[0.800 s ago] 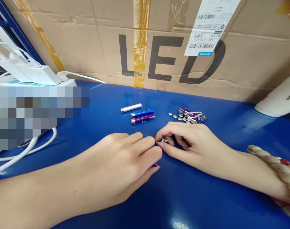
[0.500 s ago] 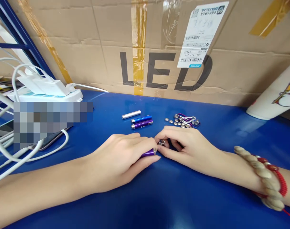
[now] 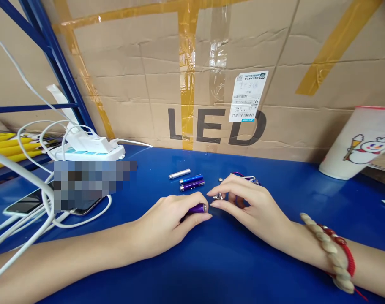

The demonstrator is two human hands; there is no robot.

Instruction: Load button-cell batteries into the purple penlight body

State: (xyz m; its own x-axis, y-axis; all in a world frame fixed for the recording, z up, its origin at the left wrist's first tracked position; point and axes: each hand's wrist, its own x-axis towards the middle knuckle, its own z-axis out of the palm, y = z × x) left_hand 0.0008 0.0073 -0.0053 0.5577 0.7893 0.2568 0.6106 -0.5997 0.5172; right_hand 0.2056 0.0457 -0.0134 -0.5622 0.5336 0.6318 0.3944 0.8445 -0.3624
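My left hand (image 3: pixel 176 215) is wrapped round a purple mini flashlight tube (image 3: pixel 198 208), its open-looking end pointing right between thumb and forefinger. Just to the right, my right hand (image 3: pixel 252 196) holds a small silvery metal cap (image 3: pixel 217 196) among its fingers. A narrow gap separates the two hands. Beyond them lie a silver mini flashlight (image 3: pixel 179 174), a blue one (image 3: pixel 191 179) and another purple one (image 3: pixel 192 185), side by side. One button cell (image 3: pixel 220 180) shows past my right fingers, and several small parts with a white clip (image 3: pixel 249 178) are partly hidden behind that hand.
A large cardboard box (image 3: pixel 122 97) stands along the back of the blue table (image 3: pixel 192 274). On the left are a white power strip (image 3: pixel 116 153), tangled white cables (image 3: pixel 48 198) and a phone (image 3: pixel 24 202). A paper cup (image 3: pixel 341 147) stands at the right.
The camera view has tilted up. My right hand has drawn slightly away from my left, with the cap still in its fingers. The button cells are now mostly covered.
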